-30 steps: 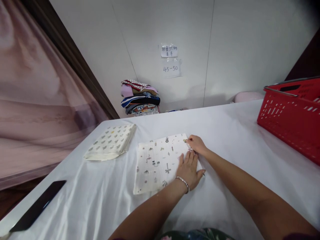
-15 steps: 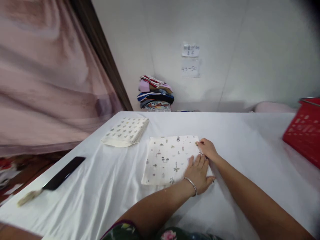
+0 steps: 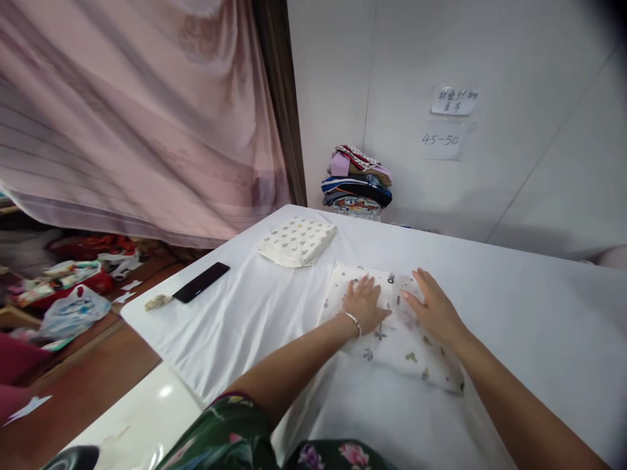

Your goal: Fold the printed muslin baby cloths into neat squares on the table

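A white folded cloth (image 3: 337, 287) with small printed plants and mushrooms lies on the white-covered table. My left hand (image 3: 365, 303), with a silver bangle at the wrist, rests flat on its upper left part, fingers spread. At the cloth's right side is my right hand (image 3: 438, 316), thumb and fingers stretched out and apart; whether it presses on the fabric I cannot tell. The cloth's lower right part is smeared by motion. Farther left lies a second folded cloth (image 3: 298, 241), cream with small grey prints.
A dark phone (image 3: 202, 282) with a fluffy tassel (image 3: 157, 301) lies near the table's left edge. Behind the table stands a stack of folded fabrics (image 3: 356, 183). A pink curtain (image 3: 196, 130) hangs at left, above a cluttered floor with a plastic bag (image 3: 73, 316).
The view has swung left. My left hand has moved leftward across the printed cloth, and my right hand's fingers have opened off its edge. The cloth now spreads farther to the lower right.
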`<state>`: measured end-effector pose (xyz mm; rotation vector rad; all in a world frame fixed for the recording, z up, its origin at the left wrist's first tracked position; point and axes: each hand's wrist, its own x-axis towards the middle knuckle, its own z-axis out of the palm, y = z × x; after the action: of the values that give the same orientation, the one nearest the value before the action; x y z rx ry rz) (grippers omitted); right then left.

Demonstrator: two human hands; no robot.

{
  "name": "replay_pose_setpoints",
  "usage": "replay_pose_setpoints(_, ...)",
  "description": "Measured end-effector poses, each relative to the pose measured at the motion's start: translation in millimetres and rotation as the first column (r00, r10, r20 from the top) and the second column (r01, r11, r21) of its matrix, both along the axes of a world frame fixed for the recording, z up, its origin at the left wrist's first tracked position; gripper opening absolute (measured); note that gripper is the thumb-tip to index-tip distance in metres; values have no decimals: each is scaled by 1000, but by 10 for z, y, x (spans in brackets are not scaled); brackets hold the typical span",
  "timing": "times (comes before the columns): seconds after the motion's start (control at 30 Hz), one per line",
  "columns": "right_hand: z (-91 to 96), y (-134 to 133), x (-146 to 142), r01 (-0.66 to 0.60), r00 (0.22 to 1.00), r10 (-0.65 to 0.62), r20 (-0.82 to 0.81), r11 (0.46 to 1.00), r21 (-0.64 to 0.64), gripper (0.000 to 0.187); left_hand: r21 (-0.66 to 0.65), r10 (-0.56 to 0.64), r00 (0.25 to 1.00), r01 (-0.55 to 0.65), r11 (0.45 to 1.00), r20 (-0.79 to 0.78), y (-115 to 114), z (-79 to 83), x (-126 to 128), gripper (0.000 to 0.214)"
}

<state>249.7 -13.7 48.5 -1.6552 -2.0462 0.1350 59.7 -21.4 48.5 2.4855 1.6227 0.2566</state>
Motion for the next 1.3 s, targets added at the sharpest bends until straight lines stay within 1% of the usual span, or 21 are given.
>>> replay_pose_setpoints(0.07, -15, 46, -116, -23, 1000, 23, 19, 1000, -8, 62, 0, 98, 995, -98, 995, -28, 189, -18, -169, 67)
replay_pose_setpoints(0.1, -57, 87, -130, -10, 999, 11, 48, 1000, -25, 64, -5, 130, 991, -131, 991, -37, 273, -39, -232, 68)
replay_pose_setpoints(0.17, -191, 182, -83, 58, 990, -44, 137, 993, -105, 66, -37, 175, 983, -177, 984, -46, 408, -99, -323, 71)
replay_pose_setpoints(0.27, -405, 285, 66, 170, 962, -111, 248, 958, -232, 70, -86, 205, 978, -208, 974, -38, 514, -211, -391, 76)
replay_pose_setpoints(0.3, -454, 300, 106, 183, 957, -115, 266, 951, -250, 70, -92, 206, 978, -208, 974, -32, 527, -244, -403, 77)
replay_pose_setpoints(0.37, -504, 309, 150, 190, 952, -117, 282, 950, -248, 71, -96, 198, 980, -199, 975, -18, 534, -291, -416, 78)
replay_pose_setpoints(0.43, -509, 306, 154, 190, 952, -119, 282, 952, -240, 71, -106, 189, 982, -188, 976, -6, 530, -309, -423, 78)
replay_pose_setpoints(0.53, -495, 307, 144, 183, 957, -118, 266, 955, -234, 70, -126, 183, 982, -177, 976, 39, 531, -291, -434, 76)
replay_pose_setpoints(0.6, -491, 315, 148, 176, 959, -111, 260, 954, -241, 70, -132, 217, 971, -204, 970, 99, 540, -260, -453, 70)
replay_pose_setpoints(0.63, -491, 319, 152, 174, 960, -108, 259, 953, -247, 70, -138, 265, 955, -247, 959, 136, 544, -241, -471, 67)
replay_pose_setpoints(0.67, -491, 322, 157, 173, 960, -105, 260, 952, -252, 71, -151, 329, 929, -305, 940, 172, 547, -221, -495, 65)
replay_pose_setpoints(0.73, -490, 325, 166, 172, 959, -101, 264, 950, -261, 71, -199, 462, 860, -425, 883, 216, 550, -179, -564, 64)
replay_pose_setpoints(0.8, -486, 324, 169, 175, 957, -100, 271, 947, -269, 72, -266, 546, 809, -490, 830, 215, 546, -142, -657, 63)
replay_pose_setpoints(0.87, -480, 318, 168, 177, 957, -99, 272, 944, -280, 73, -335, 578, 792, -500, 798, 195, 540, -114, -754, 60)
replay_pose_setpoints(0.97, -472, 309, 163, 176, 960, -100, 262, 942, -286, 73, -433, 597, 781, -481, 762, 184, 533, -86, -861, 55)
replay_pose_setpoints(1.07, -463, 301, 159, 172, 962, -98, 253, 942, -288, 72, -471, 587, 778, -442, 764, 223, 526, -64, -897, 51)
replay_pose_setpoints(1.17, -454, 300, 153, 172, 962, -98, 256, 943, -287, 72, -457, 576, 769, -422, 783, 277, 506, -52, -889, 48)
replay_pose_setpoints(1.23, -451, 303, 147, 173, 960, -98, 261, 943, -283, 72, -446, 582, 762, -432, 784, 284, 486, -58, -877, 46)
replay_pose_setpoints(1.3, -452, 306, 142, 176, 958, -97, 271, 943, -283, 72, -442, 597, 756, -455, 773, 268, 465, -75, -866, 44)
